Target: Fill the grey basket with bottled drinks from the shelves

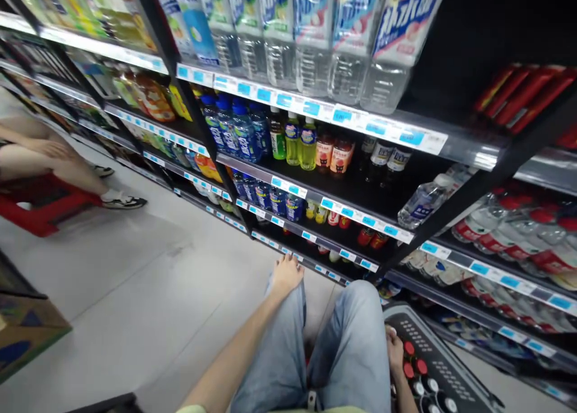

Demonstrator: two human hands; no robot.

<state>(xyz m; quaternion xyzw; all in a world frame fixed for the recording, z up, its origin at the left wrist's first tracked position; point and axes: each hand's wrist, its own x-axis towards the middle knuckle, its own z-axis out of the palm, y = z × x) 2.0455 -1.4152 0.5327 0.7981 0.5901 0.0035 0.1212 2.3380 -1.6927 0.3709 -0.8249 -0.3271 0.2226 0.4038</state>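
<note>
My left hand lies on my left knee with its fingers stretched out, holding nothing. Low beside my right thigh, my right hand has its fingers curled at the near side of a dark crate; a small whitish bit shows at the fingers, too unclear to name. In the crate stand several bottles with red caps and white caps. Ahead of my knees is a drinks shelf with price tags along its edges. A clear water bottle leans at the right end of one level.
Large clear bottles line the upper shelf. Red-capped water bottles fill the bay at right. On the left, another person sits on a red stool. A cardboard box stands on the floor at lower left.
</note>
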